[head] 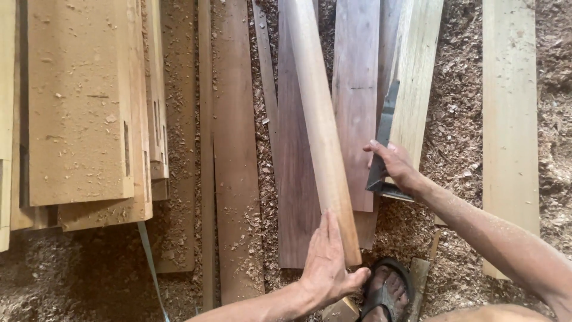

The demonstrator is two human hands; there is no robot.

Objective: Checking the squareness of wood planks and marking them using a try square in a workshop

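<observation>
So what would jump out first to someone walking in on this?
Probably the long pale plank running up the middle, its near end held by the left hand. To its right, the right hand touches a dark metal try square lying on the boards. Sawdust and shavings cover the floor all around.

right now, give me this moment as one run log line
left hand on near end of pale plank | right hand on metal square | floor: sawdust
</observation>
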